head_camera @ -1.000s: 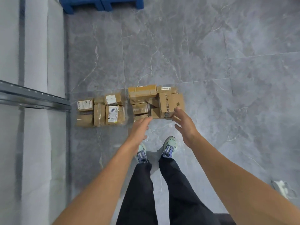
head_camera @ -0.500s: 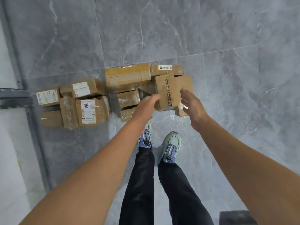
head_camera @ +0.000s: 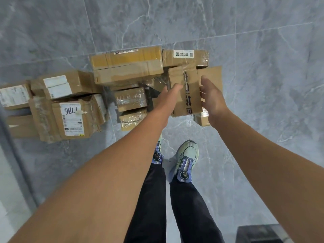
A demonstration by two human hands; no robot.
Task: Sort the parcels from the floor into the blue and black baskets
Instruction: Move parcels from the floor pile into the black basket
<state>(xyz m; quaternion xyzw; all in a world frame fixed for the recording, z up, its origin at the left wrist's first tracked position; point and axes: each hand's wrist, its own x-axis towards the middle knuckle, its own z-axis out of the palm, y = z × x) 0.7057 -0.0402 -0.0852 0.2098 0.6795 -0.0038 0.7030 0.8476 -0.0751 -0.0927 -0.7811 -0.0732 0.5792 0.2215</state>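
Several brown cardboard parcels lie in a cluster on the grey tiled floor. The parcel with black printed characters (head_camera: 190, 92) sits at the cluster's right, on top of smaller ones. My left hand (head_camera: 169, 95) rests with straight fingers against its left edge. Over its right part is my right hand (head_camera: 211, 97), thumb up and fingers loosely bent toward the tape stripe. Neither hand is curled round the parcel. A long flat parcel (head_camera: 128, 66) lies just behind my left hand. Neither basket is clearly in view.
A labelled parcel marked "98L" (head_camera: 72, 118) and others lie to the left beside a wall edge. My feet in green-and-purple shoes (head_camera: 186, 160) stand just in front of the pile. A dark object's corner (head_camera: 259, 234) shows at bottom right.
I have bent lower and the parcels look nearer. Both hands moved forward from in front of the pile and now flank the printed parcel, the left one touching it.
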